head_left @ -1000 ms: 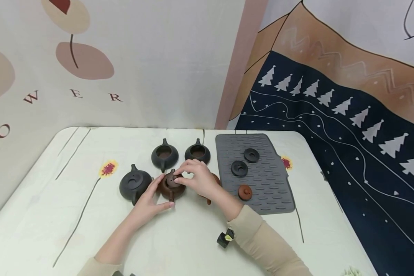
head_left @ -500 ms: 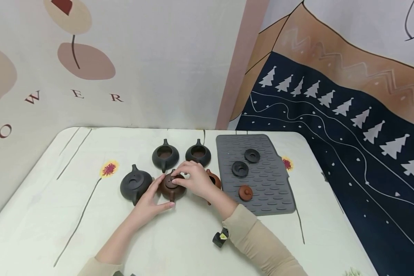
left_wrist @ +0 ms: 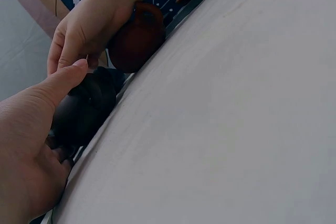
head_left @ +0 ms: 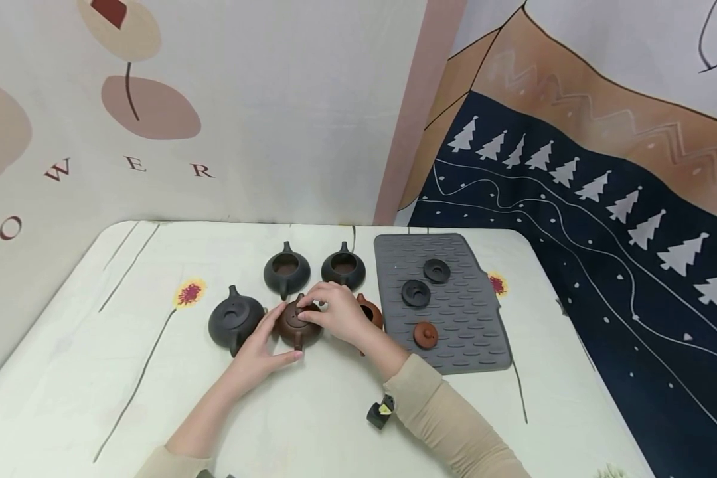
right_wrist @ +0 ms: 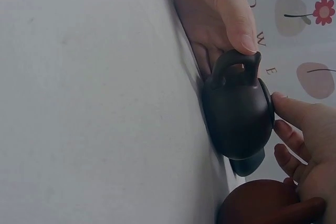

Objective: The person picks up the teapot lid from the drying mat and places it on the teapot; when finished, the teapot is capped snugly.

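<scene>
A small brown teapot (head_left: 299, 337) stands upright on the table, its lid (head_left: 293, 318) sitting over the opening. My left hand (head_left: 258, 356) holds this teapot from the left, fingers along its far side and thumb at the handle. In the right wrist view the thumb rests on top of the teapot's handle (right_wrist: 231, 59). My right hand (head_left: 342, 315) pinches the lid from above between thumb and fingertips, hiding its knob. Partly behind my right wrist is a reddish-orange teapot (head_left: 373, 309) with an uncovered opening. A lidded black teapot (head_left: 234, 325) stands just left of my left hand.
Two lidless black teapots (head_left: 301, 277) stand in a row behind. On the right, a grey mat (head_left: 466, 338) carries two black lids (head_left: 415, 303) and a reddish-orange lid (head_left: 425, 335). A black wrist device (head_left: 378, 414) hangs under my right sleeve.
My right hand has moved slightly left and down, and the lid has gone from tilted above the brown teapot to lying level on it. My left hand has stayed in place.
</scene>
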A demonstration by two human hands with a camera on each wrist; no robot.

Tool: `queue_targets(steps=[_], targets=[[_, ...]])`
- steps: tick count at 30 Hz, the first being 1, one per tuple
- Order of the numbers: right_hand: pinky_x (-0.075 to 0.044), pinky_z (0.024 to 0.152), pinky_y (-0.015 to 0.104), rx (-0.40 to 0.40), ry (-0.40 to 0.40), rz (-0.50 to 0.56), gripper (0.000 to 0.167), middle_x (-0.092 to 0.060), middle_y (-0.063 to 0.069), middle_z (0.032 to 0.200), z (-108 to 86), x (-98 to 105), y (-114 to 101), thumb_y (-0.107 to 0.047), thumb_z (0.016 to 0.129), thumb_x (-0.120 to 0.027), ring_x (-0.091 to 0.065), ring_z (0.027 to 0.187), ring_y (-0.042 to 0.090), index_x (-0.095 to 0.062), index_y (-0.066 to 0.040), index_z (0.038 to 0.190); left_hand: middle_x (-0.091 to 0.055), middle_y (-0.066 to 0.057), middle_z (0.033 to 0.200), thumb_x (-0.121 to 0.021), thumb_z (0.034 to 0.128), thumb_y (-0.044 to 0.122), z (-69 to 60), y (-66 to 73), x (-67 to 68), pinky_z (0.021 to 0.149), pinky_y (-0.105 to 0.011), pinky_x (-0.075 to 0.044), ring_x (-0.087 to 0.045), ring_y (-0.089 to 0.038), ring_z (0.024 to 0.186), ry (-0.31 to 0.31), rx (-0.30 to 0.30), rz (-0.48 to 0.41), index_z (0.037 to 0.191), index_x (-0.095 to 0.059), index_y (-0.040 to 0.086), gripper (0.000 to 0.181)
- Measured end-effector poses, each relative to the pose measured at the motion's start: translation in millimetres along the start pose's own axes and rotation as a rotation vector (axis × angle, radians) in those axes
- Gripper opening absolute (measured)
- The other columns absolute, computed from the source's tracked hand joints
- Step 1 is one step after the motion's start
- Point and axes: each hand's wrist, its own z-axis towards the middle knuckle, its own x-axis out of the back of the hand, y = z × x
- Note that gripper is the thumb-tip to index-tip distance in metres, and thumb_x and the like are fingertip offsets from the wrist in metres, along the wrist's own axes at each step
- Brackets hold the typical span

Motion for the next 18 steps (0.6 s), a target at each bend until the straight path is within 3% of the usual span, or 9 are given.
queue_targets(steps=[8, 14, 18], targets=[[-0.038, 0.092, 0.036, -0.01, 0.009, 0.001, 0.017, -0.067, -0.009, 0.098, -0.3, 1, 1, -0.026, 0.085, -0.075, -0.057, 0.09, 0.011, -0.075, -0.018, 0.1, -0.021, -0.018, 0.154, -0.08, 0.078, 0.035, -0.3, -0.4, -0.2, 0.107, -0.059, -0.023, -0.015, -0.039, 0.141, 0.002, 0.005, 0.0, 0.152, -0.024, 0.012, 0.095], [-0.04, 0.084, 0.033, -0.009, 0.076, 0.032, 0.019, -0.066, -0.008, 0.098, -6.5, 12, 0, -0.024, 0.084, -0.075, -0.057, 0.087, 0.018, -0.074, -0.016, 0.102, -0.023, -0.018, 0.154, -0.08, 0.0781, 0.035, -0.1, -0.1, 0.3, 0.106, -0.061, -0.023, -0.016, -0.04, 0.141, 0.007, 0.005, 0.012, 0.152, -0.025, 0.012, 0.095], [-0.045, 0.079, 0.037, 0.025, 0.13, 0.085, 0.018, -0.066, -0.004, 0.095, -14.1, 25, 1, -0.017, 0.083, -0.076, -0.057, 0.087, 0.024, -0.074, -0.011, 0.1, -0.024, -0.016, 0.154, -0.08, 0.0778, 0.035, 0.1, 0.7, 0.3, 0.106, -0.062, -0.021, -0.015, -0.04, 0.141, 0.009, 0.008, 0.007, 0.152, -0.026, 0.014, 0.094]])
